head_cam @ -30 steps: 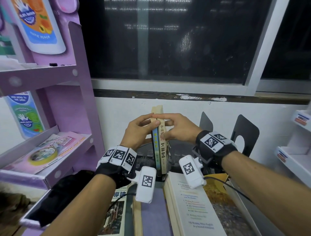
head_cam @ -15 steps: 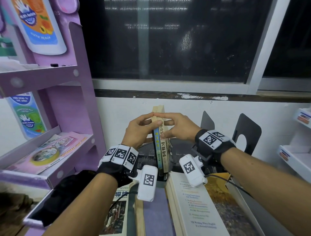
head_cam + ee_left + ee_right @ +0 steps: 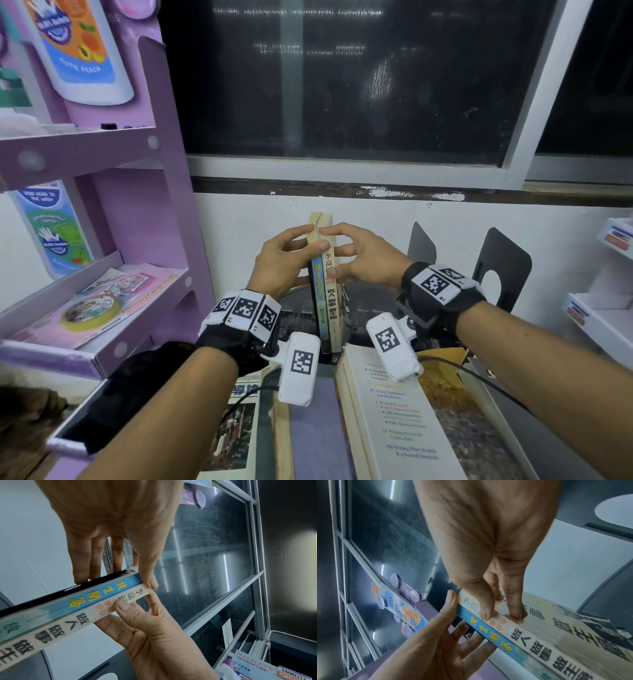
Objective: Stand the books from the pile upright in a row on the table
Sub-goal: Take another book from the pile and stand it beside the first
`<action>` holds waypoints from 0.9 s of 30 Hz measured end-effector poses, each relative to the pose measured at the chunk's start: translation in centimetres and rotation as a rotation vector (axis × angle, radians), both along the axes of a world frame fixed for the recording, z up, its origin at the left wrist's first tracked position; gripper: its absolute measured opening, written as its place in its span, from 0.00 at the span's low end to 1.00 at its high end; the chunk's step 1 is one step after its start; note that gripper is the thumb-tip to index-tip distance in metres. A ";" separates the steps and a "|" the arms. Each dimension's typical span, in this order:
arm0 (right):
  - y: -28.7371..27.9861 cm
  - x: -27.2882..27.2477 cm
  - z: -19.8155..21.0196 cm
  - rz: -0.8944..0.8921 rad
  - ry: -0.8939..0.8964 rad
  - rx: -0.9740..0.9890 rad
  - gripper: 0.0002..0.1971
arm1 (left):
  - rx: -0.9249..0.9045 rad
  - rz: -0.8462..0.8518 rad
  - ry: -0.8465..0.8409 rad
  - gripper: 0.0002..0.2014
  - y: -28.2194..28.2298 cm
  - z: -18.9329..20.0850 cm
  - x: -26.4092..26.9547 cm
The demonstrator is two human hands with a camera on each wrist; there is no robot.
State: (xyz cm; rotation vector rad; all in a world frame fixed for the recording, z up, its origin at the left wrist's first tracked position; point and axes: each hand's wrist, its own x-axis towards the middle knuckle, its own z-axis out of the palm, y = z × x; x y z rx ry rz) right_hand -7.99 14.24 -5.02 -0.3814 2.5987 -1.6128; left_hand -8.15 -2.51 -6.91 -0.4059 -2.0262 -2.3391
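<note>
Two thin books stand upright side by side at the back of the table: a blue-spined book (image 3: 318,294) on the left and a cream-spined book (image 3: 333,303) on the right. My left hand (image 3: 301,246) grips the blue-spined book (image 3: 96,595) near its top, thumb on the spine and fingers on the left cover. My right hand (image 3: 346,253) pinches the cream-spined book (image 3: 530,639), thumb on the spine and fingers on its right cover. The pile (image 3: 387,421) lies flat in front of them, with a white-covered book on top at the right.
Black metal bookends (image 3: 503,267) stand against the white wall to the right. A purple display shelf (image 3: 164,219) rises close on the left. White trays (image 3: 596,318) sit at the far right. A purple book (image 3: 315,431) and another book (image 3: 236,431) lie flat near me.
</note>
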 end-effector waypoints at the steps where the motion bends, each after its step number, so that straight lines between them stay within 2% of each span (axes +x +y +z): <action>1: 0.1 0.0 -0.1 0.000 -0.004 -0.012 0.36 | -0.002 0.000 0.001 0.21 0.0 0.0 0.0; 14: -0.4 0.7 0.9 -0.015 0.036 0.134 0.31 | -0.006 -0.001 -0.005 0.20 0.0 0.2 0.4; 27: -0.3 1.9 1.3 -0.029 -0.074 0.113 0.40 | -0.058 0.021 -0.034 0.19 0.4 0.5 0.9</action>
